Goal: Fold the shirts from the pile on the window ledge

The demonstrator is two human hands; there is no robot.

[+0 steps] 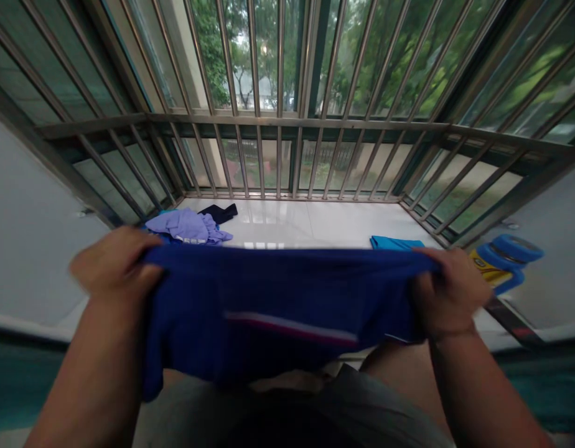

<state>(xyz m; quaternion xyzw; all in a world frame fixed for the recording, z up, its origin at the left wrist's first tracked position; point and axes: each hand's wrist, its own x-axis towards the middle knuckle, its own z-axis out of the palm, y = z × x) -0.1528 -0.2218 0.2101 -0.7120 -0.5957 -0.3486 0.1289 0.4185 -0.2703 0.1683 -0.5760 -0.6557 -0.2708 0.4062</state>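
A dark blue garment with a white and pink stripe is stretched wide between my two hands, above my lap. My left hand is closed on its left end, and my right hand grips the right end. Both hands are somewhat blurred. Beyond the garment, a lavender cloth lies crumpled on the white sill, with a black cloth beside it. On the sill's right part lies a folded light blue cloth, partly hidden behind the garment.
A blue container with a yellow label stands at the right, beyond my right hand. Metal window bars enclose the sill at the back and on both sides. White walls flank the sill.
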